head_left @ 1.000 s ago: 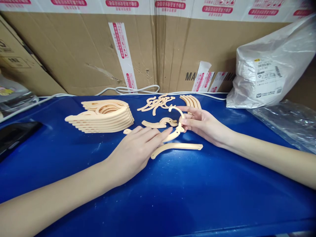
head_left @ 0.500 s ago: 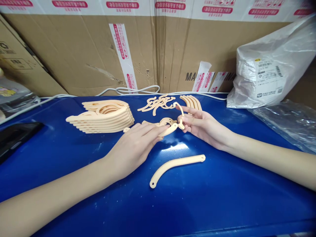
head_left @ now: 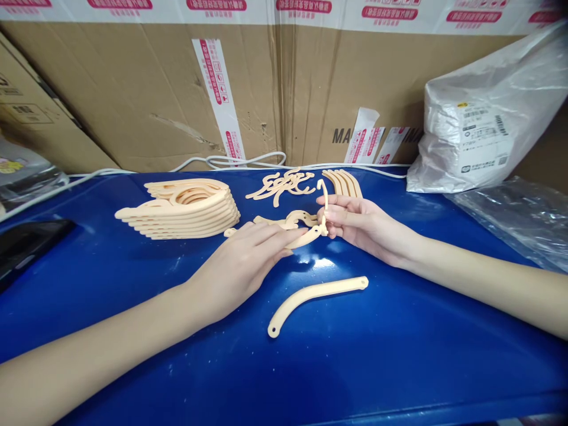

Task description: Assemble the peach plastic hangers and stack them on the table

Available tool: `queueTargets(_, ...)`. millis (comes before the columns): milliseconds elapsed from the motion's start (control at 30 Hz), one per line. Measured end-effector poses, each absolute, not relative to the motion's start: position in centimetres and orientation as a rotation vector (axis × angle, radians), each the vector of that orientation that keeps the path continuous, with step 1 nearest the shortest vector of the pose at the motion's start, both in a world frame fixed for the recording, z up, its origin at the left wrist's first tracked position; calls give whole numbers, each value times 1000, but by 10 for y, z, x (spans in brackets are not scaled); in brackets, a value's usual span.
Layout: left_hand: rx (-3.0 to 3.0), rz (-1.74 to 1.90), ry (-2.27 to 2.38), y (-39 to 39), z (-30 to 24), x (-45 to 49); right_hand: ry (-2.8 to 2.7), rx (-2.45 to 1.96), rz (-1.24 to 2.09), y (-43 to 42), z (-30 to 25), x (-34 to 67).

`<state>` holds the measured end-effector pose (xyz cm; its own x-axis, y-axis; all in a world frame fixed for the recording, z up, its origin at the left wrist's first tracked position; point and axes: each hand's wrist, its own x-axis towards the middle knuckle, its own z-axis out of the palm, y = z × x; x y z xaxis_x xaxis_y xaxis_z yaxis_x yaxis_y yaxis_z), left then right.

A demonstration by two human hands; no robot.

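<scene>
My left hand [head_left: 248,260] grips a curved peach plastic arm piece [head_left: 306,238] between its fingers, just above the blue table [head_left: 133,296]. My right hand [head_left: 359,225] pinches a peach plastic hook [head_left: 324,204] upright where it meets the end of that arm piece. A second loose curved arm [head_left: 315,296] lies on the table in front of both hands. Behind them lie more small peach parts [head_left: 293,220].
A stack of folded peach hangers [head_left: 181,207] sits at the left. Loose hooks [head_left: 281,183] and curved arms [head_left: 344,180] lie at the back. Cardboard boxes [head_left: 155,100] wall the rear, a plastic-wrapped package [head_left: 483,124] stands right, a black object [head_left: 26,245] left.
Both hands lifted the arm piece and hook slightly off the table and brought them together. The loose curved arm slid toward me and now lies nearer the front.
</scene>
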<state>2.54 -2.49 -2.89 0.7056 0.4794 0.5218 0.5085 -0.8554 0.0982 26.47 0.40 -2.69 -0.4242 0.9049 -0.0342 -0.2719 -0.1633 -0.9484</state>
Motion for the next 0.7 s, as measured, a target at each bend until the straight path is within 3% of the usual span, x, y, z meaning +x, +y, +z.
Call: queueTargets(700,-2813,-787,-805,-21,-34,25,-1235,-860,1607,2,-27,262)
